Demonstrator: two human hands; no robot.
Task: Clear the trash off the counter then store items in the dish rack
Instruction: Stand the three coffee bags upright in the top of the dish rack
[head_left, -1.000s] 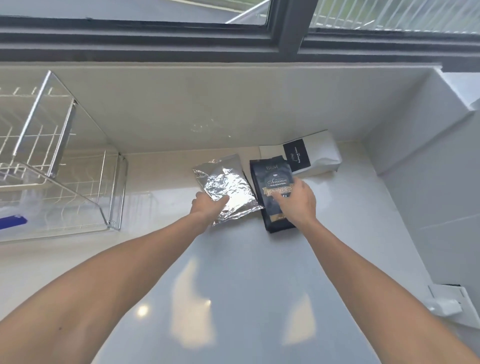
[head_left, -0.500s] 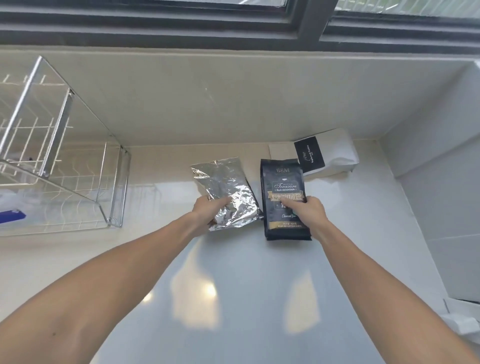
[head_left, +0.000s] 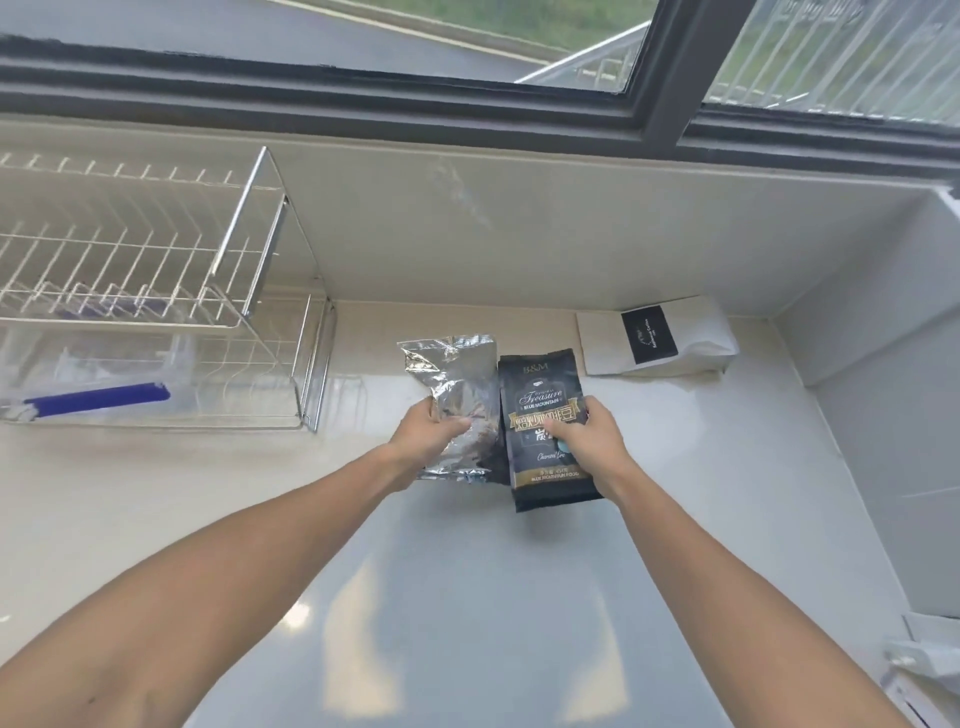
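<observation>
Head view, left fingers (head_left: 457, 425) pinching foil bag (head_left: 457, 384), right fingers (head_left: 558, 428) gripping black bag (head_left: 540, 384)

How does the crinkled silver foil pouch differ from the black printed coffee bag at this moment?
The crinkled silver foil pouch is unprinted and wrinkled; the black printed coffee bag is smooth with gold lettering. The left hand grips the pouch, the right hand the bag. Both touch, side by side, over the white counter.

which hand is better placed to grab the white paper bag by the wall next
Right, probably. The right hand is nearer the white paper bag with the black label, though it grips the black coffee bag and must release that first.
</observation>
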